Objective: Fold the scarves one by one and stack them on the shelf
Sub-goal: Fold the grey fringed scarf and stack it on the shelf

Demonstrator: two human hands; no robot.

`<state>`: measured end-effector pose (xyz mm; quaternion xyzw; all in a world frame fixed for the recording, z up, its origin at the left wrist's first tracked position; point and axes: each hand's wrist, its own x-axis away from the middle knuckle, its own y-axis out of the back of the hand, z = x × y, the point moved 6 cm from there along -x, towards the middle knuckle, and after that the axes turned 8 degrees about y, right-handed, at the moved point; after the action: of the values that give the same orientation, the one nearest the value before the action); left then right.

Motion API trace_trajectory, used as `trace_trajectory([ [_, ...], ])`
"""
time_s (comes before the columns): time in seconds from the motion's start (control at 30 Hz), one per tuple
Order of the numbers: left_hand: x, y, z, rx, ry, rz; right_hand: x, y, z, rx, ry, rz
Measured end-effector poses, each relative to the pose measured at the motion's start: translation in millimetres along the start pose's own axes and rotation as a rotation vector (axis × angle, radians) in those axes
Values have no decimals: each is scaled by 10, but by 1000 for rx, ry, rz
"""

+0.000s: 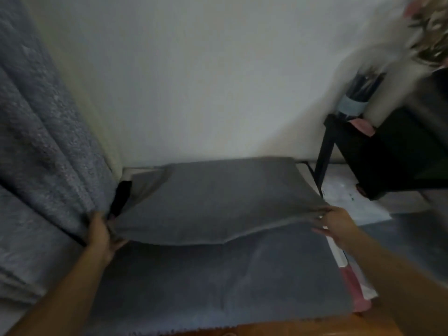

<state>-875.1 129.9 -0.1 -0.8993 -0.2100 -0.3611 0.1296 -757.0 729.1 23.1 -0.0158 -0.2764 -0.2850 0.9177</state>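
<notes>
A grey scarf (pixel 218 202) is spread in the middle of the blurred head view, its near edge lifted off a darker grey-blue cloth (pixel 218 282) that lies under it. My left hand (pixel 100 235) grips the scarf's near left corner. At the near right corner, my right hand (pixel 335 224) pinches the edge, a ring on one finger. The far edge of the scarf rests near the white wall. Below the scarf, pink and white fabric edges (pixel 351 284) stick out on the right side of the pile.
A grey-blue curtain (pixel 41 146) hangs at the left, touching my left hand. A black stand (pixel 388 154) with a container of dark items stands at the right against the wall. A wooden edge (pixel 266 329) shows at the bottom.
</notes>
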Motion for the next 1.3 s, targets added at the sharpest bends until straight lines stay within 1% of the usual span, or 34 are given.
trace_trajectory([
  [0.03, -45, 55, 163, -13, 32, 56, 23, 39, -187, -19, -25, -40],
  [0.07, -70, 90, 291, -78, 22, 80, 59, 58, -359, -66, -63, -77],
  [0.13, -121, 124, 423, -280, -20, 51, 119, 32, -605, -169, -176, -145],
  [0.17, -194, 172, 457, -327, -1, -5, 155, -4, -621, -181, -219, -174],
  [0.2, -250, 159, 458, -361, -8, -32, 139, -53, -607, -185, -263, -196],
  [0.23, -307, 80, 418, -352, 36, -19, 99, -138, -525, -189, -290, -188],
  [0.3, -340, -281, 156, -323, 122, 35, -89, -360, -155, -209, -256, -126],
  [0.33, -351, -507, -119, -277, 133, 72, -222, -480, 127, -221, -209, -97],
  [0.37, -346, -773, -471, -212, 98, 100, -372, -592, 490, -251, -132, -72],
  [0.4, -316, -1067, -879, -165, 18, 157, -491, -683, 907, -318, -27, -61],
  [0.47, -97, -1469, -1689, -42, -267, 194, -575, -775, 1637, -545, 181, -79],
  [0.5, 43, -1519, -1944, 49, -401, 150, -558, -747, 1847, -632, 253, -116],
  [0.53, 116, -1504, -2119, 163, -489, 116, -509, -686, 1936, -684, 302, -158],
  [0.57, 127, -1405, -2180, 234, -511, 84, -452, -633, 1948, -717, 324, -179],
  [0.6, 112, -1342, -2182, 288, -499, 108, -389, -597, 1889, -723, 319, -189],
  [0.67, 106, -1250, -2061, 271, -452, 173, -339, -528, 1639, -662, 288, -194],
  [0.7, 89, -1177, -1921, 235, -434, 170, -348, -472, 1468, -635, 263, -213],
  [0.77, 2, -954, -1549, 179, -414, 61, -357, -343, 1055, -574, 179, -255],
  [0.83, -183, -665, -1093, 127, -352, -10, -393, -239, 609, -491, 72, -260],
  [0.97, -626, -172, -251, -108, -137, -98, -322, -115, -213, -158, -40, -258],
  [1.03, -717, -17, 65, -201, -94, -131, -266, -99, -516, -31, -99, -235],
  [1.13, -784, 126, 292, -268, -192, -123, -273, -20, -786, 71, -117, -251],
  [1.23, -767, 246, 304, -288, -303, -202, -295, 134, -888, 136, -47, -323],
  [1.3, -593, 219, 323, -417, -358, -164, -275, 222, -908, 173, -30, -364],
])
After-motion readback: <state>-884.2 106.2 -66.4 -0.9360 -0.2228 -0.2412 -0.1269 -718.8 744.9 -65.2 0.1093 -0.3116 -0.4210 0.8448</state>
